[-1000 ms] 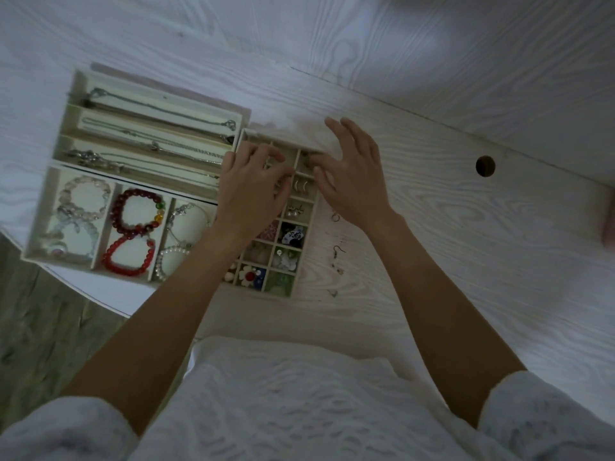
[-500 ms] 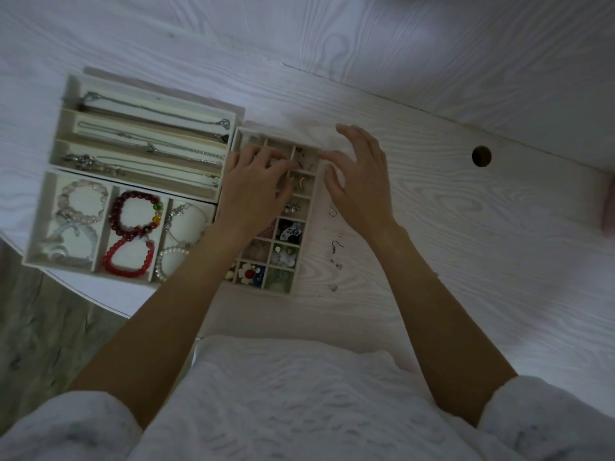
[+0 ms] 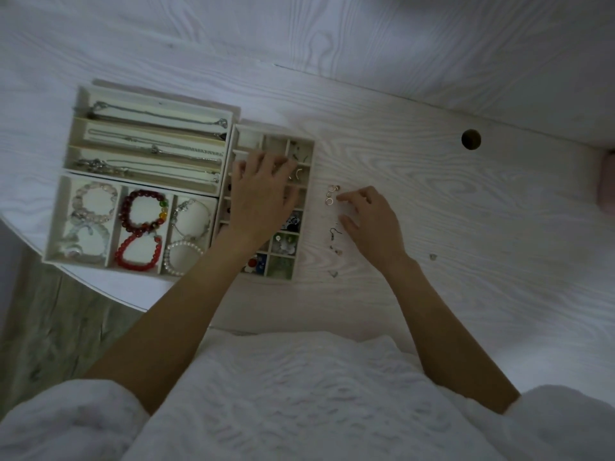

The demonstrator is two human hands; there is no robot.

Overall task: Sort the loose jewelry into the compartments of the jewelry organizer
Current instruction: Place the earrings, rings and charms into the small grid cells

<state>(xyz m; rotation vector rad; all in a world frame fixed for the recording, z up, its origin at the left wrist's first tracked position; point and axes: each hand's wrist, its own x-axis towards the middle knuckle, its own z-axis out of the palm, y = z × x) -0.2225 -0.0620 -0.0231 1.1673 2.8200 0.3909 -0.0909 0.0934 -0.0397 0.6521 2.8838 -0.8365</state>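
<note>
Across the pale wood-grain worktop (image 3: 432, 201) a dim bluish light is spread, and a round cable hole (image 3: 471, 139) is cut near its far right edge, where a wall panel of the same grain rises behind. At the left edge the worktop curves away and a grey-green floor (image 3: 50, 321) is seen below it. Toward the far left corner a necklace tray (image 3: 149, 144) is set, with chains laid along its long slots; just in front of it, touching, a bracelet tray (image 3: 129, 227) holds clear, dark red, bright red, silver and pearl bracelets in three slots. Against the right side of both trays stands the jewelry organizer (image 3: 271, 207), a grid of small compartments holding earrings and coloured pieces. The left hand (image 3: 263, 197) is laid over the organizer's middle, its fingers spread apart and straight, so several compartments are hidden beneath it. The right hand (image 3: 372, 221) rests on the worktop just right of the organizer, fingers loosely curled and apart, holding nothing that can be made out. Just beside its fingertips lie small gold rings (image 3: 331, 194), and nearer the front edge a hook earring (image 3: 334, 235) and tiny loose pieces (image 3: 332, 273) are scattered. A white textured garment (image 3: 299, 394) fills the foreground.
</note>
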